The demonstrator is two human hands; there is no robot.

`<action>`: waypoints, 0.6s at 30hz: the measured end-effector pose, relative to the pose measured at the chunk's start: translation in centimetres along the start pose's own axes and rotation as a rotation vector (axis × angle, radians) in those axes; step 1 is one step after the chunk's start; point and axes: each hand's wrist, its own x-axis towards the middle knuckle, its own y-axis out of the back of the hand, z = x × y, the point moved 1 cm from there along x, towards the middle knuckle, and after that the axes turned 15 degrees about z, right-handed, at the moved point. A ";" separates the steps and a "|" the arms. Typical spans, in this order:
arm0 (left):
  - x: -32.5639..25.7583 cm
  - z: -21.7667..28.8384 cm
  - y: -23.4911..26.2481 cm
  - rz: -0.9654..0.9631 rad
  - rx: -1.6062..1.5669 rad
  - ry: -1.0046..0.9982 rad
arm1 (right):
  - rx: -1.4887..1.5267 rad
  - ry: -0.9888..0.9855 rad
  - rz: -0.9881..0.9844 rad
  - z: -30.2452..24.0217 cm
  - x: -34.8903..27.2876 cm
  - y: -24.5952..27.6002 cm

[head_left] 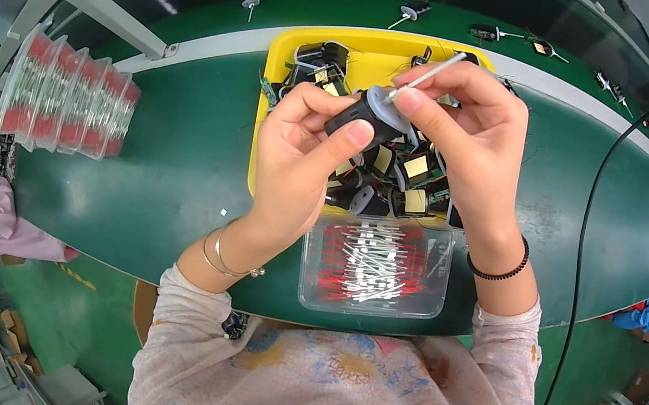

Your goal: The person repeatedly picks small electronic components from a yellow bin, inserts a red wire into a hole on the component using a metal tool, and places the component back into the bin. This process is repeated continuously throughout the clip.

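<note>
My left hand (300, 142) grips a black cylindrical part (346, 116) between thumb and fingers, above the yellow tray. A round grey disc (387, 109) caps the end facing right. My right hand (477, 125) pinches a thin white stick (436, 73), whose lower end meets the disc; whether it sits in a hole is hidden by the fingertips. Below both hands, the yellow tray (255, 160) carries several similar black parts with cream pads and wires. Nearer to me, a clear plastic box (307, 291) contains many white sticks with red portions.
Stacked clear boxes (69, 97) of red and white sticks stand at the left. Along the far green belt (324, 7) lie several black assemblies with discs and sticks. A black cable (586, 223) hangs down the right side. A person in pink (13, 221) is at the far left.
</note>
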 end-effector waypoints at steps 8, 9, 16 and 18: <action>8.9 -1.3 -2.0 -0.181 0.261 0.040 | -0.070 0.144 0.306 2.2 2.3 2.9; 11.5 -1.7 -1.7 -0.146 0.417 0.012 | -0.064 0.170 0.386 1.9 2.4 3.6; 25.3 -7.2 5.3 0.115 1.152 -0.218 | 0.012 0.191 0.358 -0.2 1.0 6.9; 26.2 -8.1 6.5 0.048 1.423 -0.554 | -0.010 0.156 0.432 -0.6 0.5 6.7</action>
